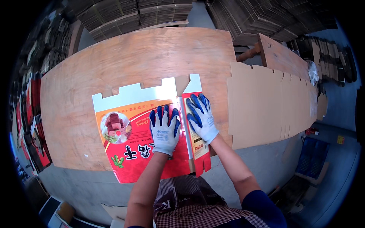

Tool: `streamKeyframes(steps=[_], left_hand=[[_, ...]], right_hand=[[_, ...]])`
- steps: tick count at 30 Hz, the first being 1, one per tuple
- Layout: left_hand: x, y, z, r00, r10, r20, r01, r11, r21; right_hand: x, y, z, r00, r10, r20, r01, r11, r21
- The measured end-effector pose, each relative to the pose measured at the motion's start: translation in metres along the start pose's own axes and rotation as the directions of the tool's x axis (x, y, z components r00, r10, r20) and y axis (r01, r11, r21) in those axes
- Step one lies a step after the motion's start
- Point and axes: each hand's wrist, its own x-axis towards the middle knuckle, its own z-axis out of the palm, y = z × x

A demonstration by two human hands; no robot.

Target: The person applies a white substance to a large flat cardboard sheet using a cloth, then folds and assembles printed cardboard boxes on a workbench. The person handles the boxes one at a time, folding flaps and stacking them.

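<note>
A printed cardboard box (137, 167), folded flat, lies on the wooden table with its near edge overhanging the front. Its face is red and orange with a round food picture, and white notched flaps run along the far edge. My left hand (165, 131), in a white glove with blue fingertips, rests flat on the red panel, fingers spread. On the narrow side panel (201, 155) at the box's right, my right hand (202, 118) lies in a matching glove, fingers stretched out. Both palms face down on the cardboard, and neither hand grips anything.
The wooden table (152, 53) spreads beyond the box. A plain brown cardboard sheet (266, 106) covers its right part. Bundled cardboard stacks (163, 15) stand behind, with more at the left (57, 53). A blue crate (312, 155) sits on the floor at right.
</note>
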Motion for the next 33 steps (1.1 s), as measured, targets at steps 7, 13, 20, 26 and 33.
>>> streamKeyframes(steps=[7, 13, 20, 26, 33], left_hand=[[0.0, -0.003, -0.002, 1.0, -0.003, -0.017, 0.002, 0.999, -0.053], [0.001, 0.0, -0.006, 1.0, -0.007, 0.006, 0.007, 0.999, -0.052], [0.003, -0.001, -0.002, 1.0, -0.01, 0.009, 0.01, 0.999, -0.036], [0.008, 0.0, -0.006, 1.0, -0.009, -0.015, 0.008, 0.998, -0.063], [0.078, -0.024, 0.001, 0.967, -0.034, -0.251, -0.012, 0.984, -0.18]], right_hand=[[0.006, -0.008, 0.014, 1.0, 0.009, -0.018, -0.012, 0.986, -0.164], [0.01, -0.012, 0.026, 0.995, 0.013, -0.098, -0.039, 0.963, -0.265], [0.029, -0.025, 0.03, 0.99, 0.076, -0.121, -0.118, 0.914, -0.389], [0.066, 0.012, 0.018, 0.986, 0.016, -0.169, -0.06, 0.964, -0.258], [0.072, 0.022, 0.021, 0.992, -0.007, -0.123, -0.016, 0.982, -0.186]])
